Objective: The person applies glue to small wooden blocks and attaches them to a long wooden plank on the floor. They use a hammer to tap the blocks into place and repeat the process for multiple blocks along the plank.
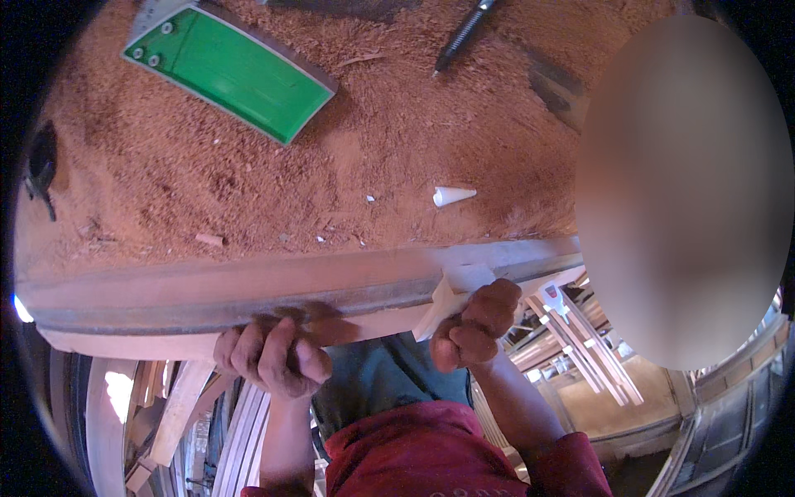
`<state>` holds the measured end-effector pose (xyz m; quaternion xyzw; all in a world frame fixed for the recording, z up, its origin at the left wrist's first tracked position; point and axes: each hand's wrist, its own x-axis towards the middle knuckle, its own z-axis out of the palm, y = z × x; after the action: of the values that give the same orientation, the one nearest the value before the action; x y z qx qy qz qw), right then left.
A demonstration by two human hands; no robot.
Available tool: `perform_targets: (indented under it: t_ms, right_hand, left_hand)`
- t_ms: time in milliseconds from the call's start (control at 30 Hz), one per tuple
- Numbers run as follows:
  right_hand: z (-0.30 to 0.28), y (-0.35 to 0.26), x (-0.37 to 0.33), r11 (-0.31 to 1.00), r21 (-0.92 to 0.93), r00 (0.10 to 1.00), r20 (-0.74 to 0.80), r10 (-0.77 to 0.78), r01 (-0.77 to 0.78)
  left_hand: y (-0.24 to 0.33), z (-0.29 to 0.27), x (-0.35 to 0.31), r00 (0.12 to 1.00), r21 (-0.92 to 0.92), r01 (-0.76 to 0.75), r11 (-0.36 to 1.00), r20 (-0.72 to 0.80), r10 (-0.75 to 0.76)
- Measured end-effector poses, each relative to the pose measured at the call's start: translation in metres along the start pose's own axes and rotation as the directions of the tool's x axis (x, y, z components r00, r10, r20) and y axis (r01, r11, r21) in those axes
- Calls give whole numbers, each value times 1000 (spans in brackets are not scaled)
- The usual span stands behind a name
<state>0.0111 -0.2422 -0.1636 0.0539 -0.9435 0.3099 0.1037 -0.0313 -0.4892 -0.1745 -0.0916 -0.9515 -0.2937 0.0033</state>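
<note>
A long wooden board with a grooved, rounded front edge runs across in front of me. My right hand is closed around a small pale wooden block, which sits against the board's front edge. To its left, my left hand is at the same edge with fingers curled. Its shadow falls on the wood, and what lies inside those fingers, if anything, is hidden. Beyond the board, a small white paper cone lies in reddish sawdust.
Sawdust covers the work surface. On it lie a green-handled try square, a dark pen and, far left, a black object. Lumber pieces stand below left; more wooden strips are below right. A blurred patch hides the right side.
</note>
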Motion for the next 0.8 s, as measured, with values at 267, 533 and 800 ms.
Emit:
perform_targets:
  t_ms: [267,533,800]
  right_hand:
    - [5,-1,-5,999,-42,1000,-19,-11,10]
    - [6,-4,-3,998,-51,999,3,-39,39]
    - [-4,0,-3,999,18,997,59,-39,38]
  left_hand:
    - [-7,3,-3,993,9,-76,997,-89,76]
    - [-15,8,-4,968,-75,-182,981,-190,165]
    - [-6,1,-17,999,-86,17,996,-41,-20]
